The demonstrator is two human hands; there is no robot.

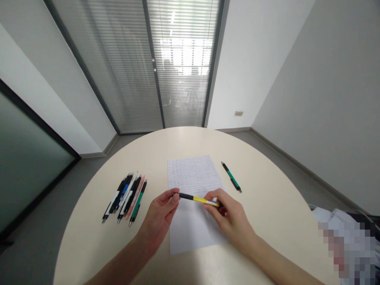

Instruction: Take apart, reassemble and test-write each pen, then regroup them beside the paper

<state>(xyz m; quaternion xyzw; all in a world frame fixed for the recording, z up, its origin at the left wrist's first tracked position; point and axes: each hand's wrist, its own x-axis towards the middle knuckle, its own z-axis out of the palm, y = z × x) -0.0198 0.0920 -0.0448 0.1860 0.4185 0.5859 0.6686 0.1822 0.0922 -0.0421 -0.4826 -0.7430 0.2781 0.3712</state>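
Observation:
Both hands hold a yellow pen (199, 199) with a black grip, level above a sheet of paper (192, 178). My left hand (160, 217) pinches the black tip end between thumb and fingers. My right hand (228, 215) is closed on the rear end. The paper lies on a round cream table (267, 198), and its upper half is covered in handwriting.
A bunch of several pens (126, 196) lies on the table to the left of the paper. A single green pen (231, 177) rests to the right of it. Glass doors with blinds (154, 67) stand beyond the table. A blurred-out patch sits at the lower right.

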